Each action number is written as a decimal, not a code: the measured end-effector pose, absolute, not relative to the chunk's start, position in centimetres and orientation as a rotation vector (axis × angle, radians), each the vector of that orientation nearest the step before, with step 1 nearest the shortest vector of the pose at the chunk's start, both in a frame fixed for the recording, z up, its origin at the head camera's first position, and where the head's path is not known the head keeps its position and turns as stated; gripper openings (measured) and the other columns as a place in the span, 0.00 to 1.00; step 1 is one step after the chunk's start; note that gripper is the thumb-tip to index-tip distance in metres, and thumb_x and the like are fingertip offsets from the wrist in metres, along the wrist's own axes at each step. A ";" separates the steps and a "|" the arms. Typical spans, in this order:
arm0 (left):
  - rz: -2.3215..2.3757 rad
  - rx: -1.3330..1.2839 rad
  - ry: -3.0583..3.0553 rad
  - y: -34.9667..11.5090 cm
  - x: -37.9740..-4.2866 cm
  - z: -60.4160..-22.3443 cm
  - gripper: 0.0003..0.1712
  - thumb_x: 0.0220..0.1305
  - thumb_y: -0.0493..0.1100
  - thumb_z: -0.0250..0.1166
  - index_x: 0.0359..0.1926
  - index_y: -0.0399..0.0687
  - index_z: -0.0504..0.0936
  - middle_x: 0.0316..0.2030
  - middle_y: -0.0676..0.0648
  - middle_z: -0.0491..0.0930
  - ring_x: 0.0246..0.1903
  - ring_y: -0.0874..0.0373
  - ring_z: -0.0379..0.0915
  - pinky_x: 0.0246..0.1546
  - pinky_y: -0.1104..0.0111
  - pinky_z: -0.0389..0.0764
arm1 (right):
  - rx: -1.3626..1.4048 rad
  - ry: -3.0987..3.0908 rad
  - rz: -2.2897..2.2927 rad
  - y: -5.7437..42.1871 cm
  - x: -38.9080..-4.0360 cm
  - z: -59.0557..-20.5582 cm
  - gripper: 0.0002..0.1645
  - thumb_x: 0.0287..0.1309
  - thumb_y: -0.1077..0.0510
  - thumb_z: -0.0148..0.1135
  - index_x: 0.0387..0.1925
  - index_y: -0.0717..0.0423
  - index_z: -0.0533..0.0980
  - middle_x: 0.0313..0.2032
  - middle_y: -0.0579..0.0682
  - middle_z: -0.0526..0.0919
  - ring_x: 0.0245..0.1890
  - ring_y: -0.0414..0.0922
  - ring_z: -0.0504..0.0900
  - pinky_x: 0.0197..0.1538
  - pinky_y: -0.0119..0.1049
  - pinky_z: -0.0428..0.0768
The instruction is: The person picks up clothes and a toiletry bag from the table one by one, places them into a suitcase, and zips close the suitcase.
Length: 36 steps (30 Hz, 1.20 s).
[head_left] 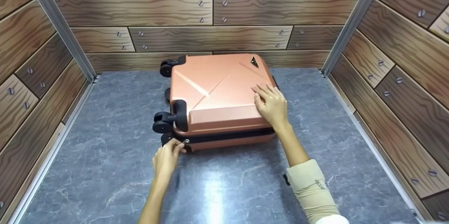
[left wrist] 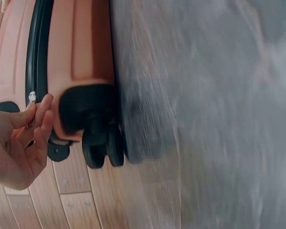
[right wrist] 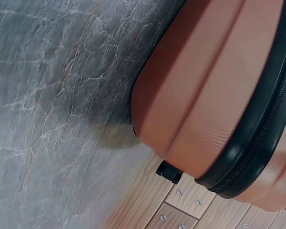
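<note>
A rose-gold hard-shell suitcase lies flat on the grey marbled floor, wheels to the left. My left hand is at its near left corner and pinches the silver zipper pull between thumb and fingers. Black zipper tape runs along the near side, its teeth meeting in the right wrist view. My right hand rests on the top shell near the right edge, fingers spread and fairly straight. That hand is out of sight in the right wrist view, apart from a sliver at the edge.
Black caster wheels stick out from the suitcase's left end. A small black foot shows on its side. Wood-print panels wall the floor at the back and both sides, with grey metal posts in the corners.
</note>
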State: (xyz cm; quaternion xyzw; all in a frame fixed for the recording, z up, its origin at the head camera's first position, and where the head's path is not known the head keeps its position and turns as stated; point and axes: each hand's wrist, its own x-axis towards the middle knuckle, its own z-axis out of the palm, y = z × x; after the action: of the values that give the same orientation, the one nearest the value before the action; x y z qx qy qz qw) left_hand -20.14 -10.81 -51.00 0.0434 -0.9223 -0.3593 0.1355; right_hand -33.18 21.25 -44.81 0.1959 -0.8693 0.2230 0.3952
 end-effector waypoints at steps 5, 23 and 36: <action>-1.062 0.116 -2.682 -11.7 -20.4 -50.9 0.05 0.60 0.48 0.61 0.31 0.55 0.81 0.24 0.61 0.82 0.31 0.52 0.79 0.27 0.55 0.72 | 0.500 -2.206 0.565 21.2 -33.3 -44.7 0.18 0.57 0.52 0.51 0.44 0.51 0.82 0.47 0.48 0.81 0.53 0.52 0.73 0.57 0.51 0.64; -1.023 0.252 -2.606 -14.3 -21.0 -51.3 0.07 0.61 0.47 0.61 0.31 0.51 0.83 0.26 0.56 0.83 0.27 0.51 0.78 0.24 0.55 0.71 | 0.510 -2.136 0.605 21.1 -33.3 -45.0 0.17 0.57 0.55 0.51 0.41 0.52 0.83 0.44 0.49 0.82 0.51 0.53 0.76 0.55 0.52 0.67; -1.065 0.355 -2.632 -14.7 -22.2 -51.5 0.09 0.61 0.49 0.61 0.32 0.50 0.83 0.24 0.51 0.82 0.27 0.51 0.78 0.30 0.52 0.73 | 0.499 -2.137 0.616 21.5 -33.3 -45.0 0.16 0.56 0.55 0.52 0.41 0.51 0.83 0.44 0.48 0.82 0.50 0.52 0.76 0.55 0.51 0.67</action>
State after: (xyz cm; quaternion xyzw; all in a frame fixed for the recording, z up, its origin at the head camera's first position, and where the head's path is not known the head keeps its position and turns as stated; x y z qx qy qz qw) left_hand -22.21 -14.68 -51.51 0.1230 -0.9107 -0.3687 0.1397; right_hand -33.31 21.46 -45.01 0.1988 -0.8518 0.2455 0.4178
